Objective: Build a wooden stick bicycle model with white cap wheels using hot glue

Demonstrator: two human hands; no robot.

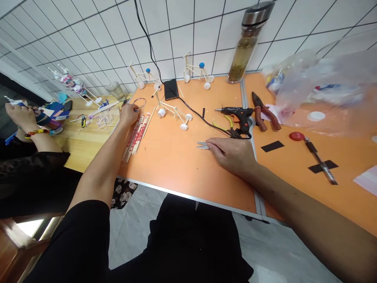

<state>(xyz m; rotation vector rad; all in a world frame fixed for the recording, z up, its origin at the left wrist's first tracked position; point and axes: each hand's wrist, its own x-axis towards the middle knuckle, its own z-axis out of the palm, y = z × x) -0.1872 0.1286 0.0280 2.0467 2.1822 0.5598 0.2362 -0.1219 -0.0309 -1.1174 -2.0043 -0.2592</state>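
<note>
My right hand (232, 153) rests on the orange table, closed around small scissors (202, 145) with their silver blades pointing left and spread apart. My left hand (129, 114) reaches to the table's left side, fingers bent together at the far end of paper-wrapped chopsticks (137, 137). What its fingers hold is too small to make out. Just beyond it lies a thin hoop (140, 103). Between my hands stands a stick model (175, 110) with white round wheels. Two similar stick models with blue balls, one left (144, 76) and one right (198, 70), stand by the wall.
A black phone (171, 89) and a cable lie near the wall. A glue gun (240, 118), red-handled pliers (263, 114), a pen (321, 161) and plastic bags (324, 90) are on the right. A tall glass bottle (247, 43) stands behind. At left, another person's hand (22, 116) holds a decorated figure.
</note>
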